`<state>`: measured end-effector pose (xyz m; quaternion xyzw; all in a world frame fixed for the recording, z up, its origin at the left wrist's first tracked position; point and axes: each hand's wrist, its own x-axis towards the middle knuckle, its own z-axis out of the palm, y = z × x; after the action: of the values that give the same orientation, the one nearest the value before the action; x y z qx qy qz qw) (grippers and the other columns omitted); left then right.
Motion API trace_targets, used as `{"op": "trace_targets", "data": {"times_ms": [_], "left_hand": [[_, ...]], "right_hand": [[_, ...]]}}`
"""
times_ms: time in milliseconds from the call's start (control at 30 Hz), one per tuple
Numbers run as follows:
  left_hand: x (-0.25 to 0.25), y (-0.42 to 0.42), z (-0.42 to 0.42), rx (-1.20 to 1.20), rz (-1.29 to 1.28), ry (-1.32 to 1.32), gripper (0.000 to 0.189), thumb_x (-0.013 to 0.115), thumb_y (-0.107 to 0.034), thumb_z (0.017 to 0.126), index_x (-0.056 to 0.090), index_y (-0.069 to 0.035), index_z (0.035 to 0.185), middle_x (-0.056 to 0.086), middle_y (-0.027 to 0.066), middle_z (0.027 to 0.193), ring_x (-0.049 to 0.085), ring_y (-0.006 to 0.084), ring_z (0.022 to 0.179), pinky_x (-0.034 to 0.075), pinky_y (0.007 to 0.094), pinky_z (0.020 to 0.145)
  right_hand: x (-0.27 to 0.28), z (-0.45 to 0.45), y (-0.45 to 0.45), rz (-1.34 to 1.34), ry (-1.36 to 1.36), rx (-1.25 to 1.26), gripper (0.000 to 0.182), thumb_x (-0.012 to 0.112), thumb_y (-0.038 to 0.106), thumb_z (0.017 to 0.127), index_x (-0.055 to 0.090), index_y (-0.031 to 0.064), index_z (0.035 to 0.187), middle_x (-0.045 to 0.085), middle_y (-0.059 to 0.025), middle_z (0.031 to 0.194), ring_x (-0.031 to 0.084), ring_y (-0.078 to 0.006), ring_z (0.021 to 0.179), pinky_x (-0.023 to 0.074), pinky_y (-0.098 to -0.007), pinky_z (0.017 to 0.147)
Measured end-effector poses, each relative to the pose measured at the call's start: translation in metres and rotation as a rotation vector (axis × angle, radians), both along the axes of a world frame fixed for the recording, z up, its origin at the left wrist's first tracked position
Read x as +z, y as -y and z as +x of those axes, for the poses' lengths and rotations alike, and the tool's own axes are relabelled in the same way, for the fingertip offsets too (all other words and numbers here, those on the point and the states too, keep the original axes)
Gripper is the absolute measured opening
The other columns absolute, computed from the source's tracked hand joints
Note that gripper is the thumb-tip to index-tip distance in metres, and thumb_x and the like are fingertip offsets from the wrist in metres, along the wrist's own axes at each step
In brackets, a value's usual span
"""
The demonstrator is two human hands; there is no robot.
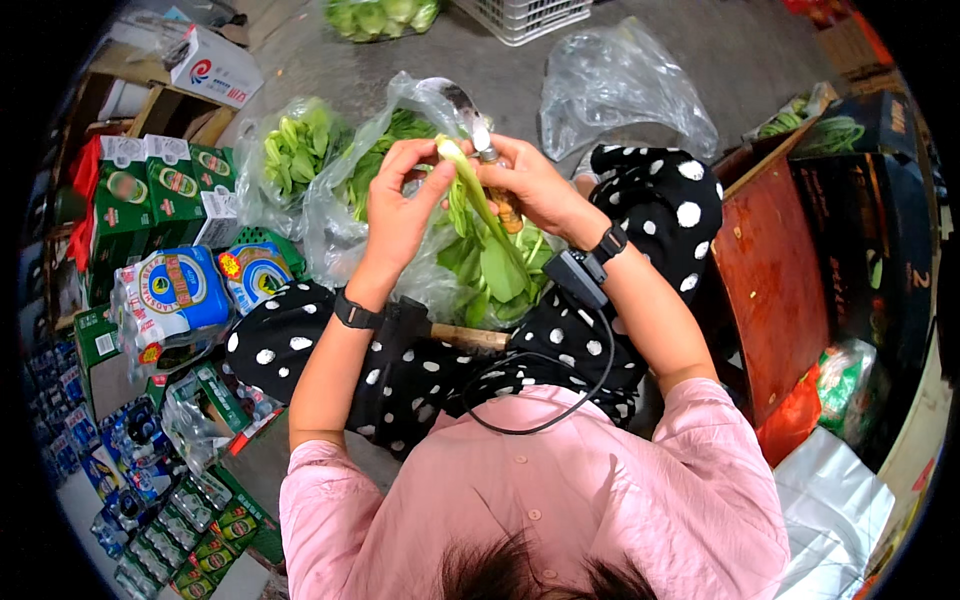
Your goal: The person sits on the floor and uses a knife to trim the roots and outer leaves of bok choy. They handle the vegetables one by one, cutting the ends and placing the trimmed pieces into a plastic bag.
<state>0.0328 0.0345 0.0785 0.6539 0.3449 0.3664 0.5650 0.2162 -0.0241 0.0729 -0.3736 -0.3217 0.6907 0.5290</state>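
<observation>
My left hand grips the pale root end of a leafy green vegetable, whose stalks and leaves hang down towards my lap. In my right hand is a small knife with a wooden handle. Its curved metal blade points up and away from me, and my right thumb lies close to the stalk. Below my hands, more loose greens sit in clear plastic between my knees. A plastic bag of greens stands just beyond my left hand. Another wooden handle lies across my lap, its other end hidden.
To the left are another bag of greens, green beer cartons and shrink-wrapped beer packs. Ahead lie a crumpled clear bag and a white plastic crate. A reddish wooden board rises at right. A black cable loops over my lap.
</observation>
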Motion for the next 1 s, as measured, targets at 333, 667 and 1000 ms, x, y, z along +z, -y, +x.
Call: {"op": "trace_targets", "data": {"times_ms": [333, 667, 1000], "left_hand": [[0.003, 0.025, -0.005, 0.079, -0.097, 0.254, 0.027, 0.068, -0.008, 0.092, 0.058, -0.001, 0.115, 0.063, 0.0060, 0.105, 0.061, 0.0154, 0.103, 0.048, 0.0312, 0.090], [0.017, 0.058, -0.014, 0.041, -0.087, -0.023, 0.021, 0.066, -0.011, 0.094, 0.065, 0.000, 0.112, 0.067, 0.0084, 0.104, 0.066, 0.0156, 0.086, 0.051, 0.0284, 0.076], [0.016, 0.083, -0.010, 0.011, 0.447, -0.383, 0.022, 0.065, -0.007, 0.089, 0.063, -0.001, 0.110, 0.065, 0.0144, 0.100, 0.062, 0.0329, 0.088, 0.046, 0.0382, 0.079]], "right_hand": [[0.004, -0.012, 0.010, 0.092, 0.422, -0.094, 0.020, 0.064, 0.024, 0.097, 0.059, 0.0054, 0.102, 0.065, -0.0009, 0.080, 0.059, -0.0058, 0.059, 0.0451, -0.0223, 0.049], [0.045, -0.013, 0.069, 0.516, 1.139, -0.218, 0.027, 0.063, 0.029, 0.094, 0.058, 0.0020, 0.097, 0.061, -0.0159, 0.085, 0.061, -0.0367, 0.080, 0.0467, -0.0424, 0.068], [0.016, -0.028, 0.112, 0.358, 1.195, -0.249, 0.024, 0.058, 0.022, 0.097, 0.053, -0.0007, 0.098, 0.055, -0.0196, 0.088, 0.055, -0.0404, 0.086, 0.0440, -0.0461, 0.074]]}}
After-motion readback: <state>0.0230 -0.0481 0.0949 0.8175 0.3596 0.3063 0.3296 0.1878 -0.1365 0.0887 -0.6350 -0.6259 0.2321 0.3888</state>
